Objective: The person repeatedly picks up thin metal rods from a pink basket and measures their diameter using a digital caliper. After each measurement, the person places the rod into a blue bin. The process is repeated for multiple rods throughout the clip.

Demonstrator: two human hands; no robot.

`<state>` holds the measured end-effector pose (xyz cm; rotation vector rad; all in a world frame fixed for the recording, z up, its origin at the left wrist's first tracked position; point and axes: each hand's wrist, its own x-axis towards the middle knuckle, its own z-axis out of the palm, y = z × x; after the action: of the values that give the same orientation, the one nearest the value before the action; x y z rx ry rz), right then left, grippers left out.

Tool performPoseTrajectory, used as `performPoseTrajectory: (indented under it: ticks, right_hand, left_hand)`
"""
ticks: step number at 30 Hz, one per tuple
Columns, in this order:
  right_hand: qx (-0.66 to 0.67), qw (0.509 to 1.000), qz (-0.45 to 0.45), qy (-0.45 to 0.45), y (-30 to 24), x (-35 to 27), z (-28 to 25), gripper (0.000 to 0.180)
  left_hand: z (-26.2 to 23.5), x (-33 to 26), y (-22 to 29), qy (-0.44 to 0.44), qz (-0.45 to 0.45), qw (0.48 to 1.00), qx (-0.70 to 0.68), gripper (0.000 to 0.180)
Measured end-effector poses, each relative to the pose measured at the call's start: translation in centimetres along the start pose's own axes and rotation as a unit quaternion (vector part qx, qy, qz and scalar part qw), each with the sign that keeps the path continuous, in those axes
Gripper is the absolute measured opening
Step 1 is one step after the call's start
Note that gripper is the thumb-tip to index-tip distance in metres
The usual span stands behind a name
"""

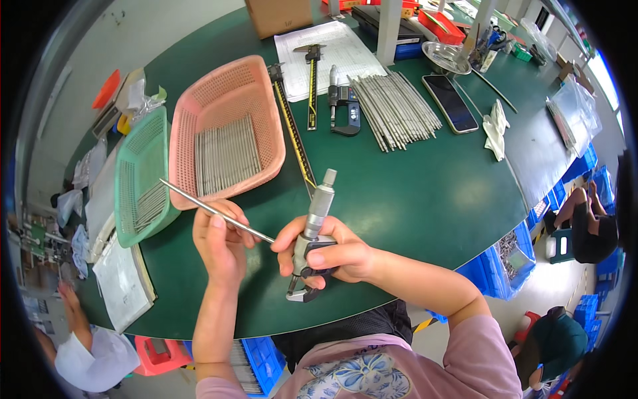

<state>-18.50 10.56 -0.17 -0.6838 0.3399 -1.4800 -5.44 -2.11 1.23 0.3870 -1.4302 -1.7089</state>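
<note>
Setting: a workshop inspection station in a small factory. Evidence: a green work table (432,193) carries measuring instruments, with a long caliper (292,126) and a second caliper (312,86) at 12 o'clock, beside a micrometer (344,106) lying on the surface. A bundle of loose metal rods (395,110) lies at 1 o'clock. More rods fill a pink basket (226,133) and a green basket (141,176) at 10 o'clock. Blue parts bins (505,259) stand below the table edge at 4 o'clock. Other workers sit at the 3 and 8 o'clock edges.
</note>
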Motion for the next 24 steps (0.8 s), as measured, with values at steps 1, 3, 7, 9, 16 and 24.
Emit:
performPoseTrajectory:
  ticks: [1, 3, 7, 9, 16, 24]
  right_hand:
    - [-0.004, 1.000, 0.007, 0.000, 0.3, 0.1, -0.1, 0.039]
    - [-0.012, 1.000, 0.019, 0.019, 0.3, 0.1, -0.2, 0.038]
    - [-0.041, 0.997, 0.043, 0.045, 0.5, 0.2, -0.2, 0.044]
    - [-0.047, 0.997, 0.038, 0.051, 0.8, 0.3, -0.2, 0.037]
    - [-0.007, 0.998, 0.021, 0.064, 0.8, 0.4, -1.3, 0.035]
    - [-0.018, 0.976, 0.016, 0.218, -1.7, 1.2, -1.0, 0.070]
  left_hand:
    - [-0.2, -0.8, -0.3, 0.007, 0.000, 1.000, -0.012, 0.024]
    - [-0.3, -1.5, -0.7, 0.014, -0.010, 0.999, -0.049, 0.023]
    - [-0.5, -2.5, -1.1, 0.055, 0.002, 0.997, -0.057, 0.020]
    - [-0.7, -3.0, -1.1, 0.046, 0.004, 0.997, -0.061, 0.019]
    - [-0.4, -3.8, -2.7, -0.077, -0.061, 0.985, -0.140, 0.016]
    - [-0.5, -3.7, -2.8, -0.041, -0.119, 0.987, -0.095, 0.014]
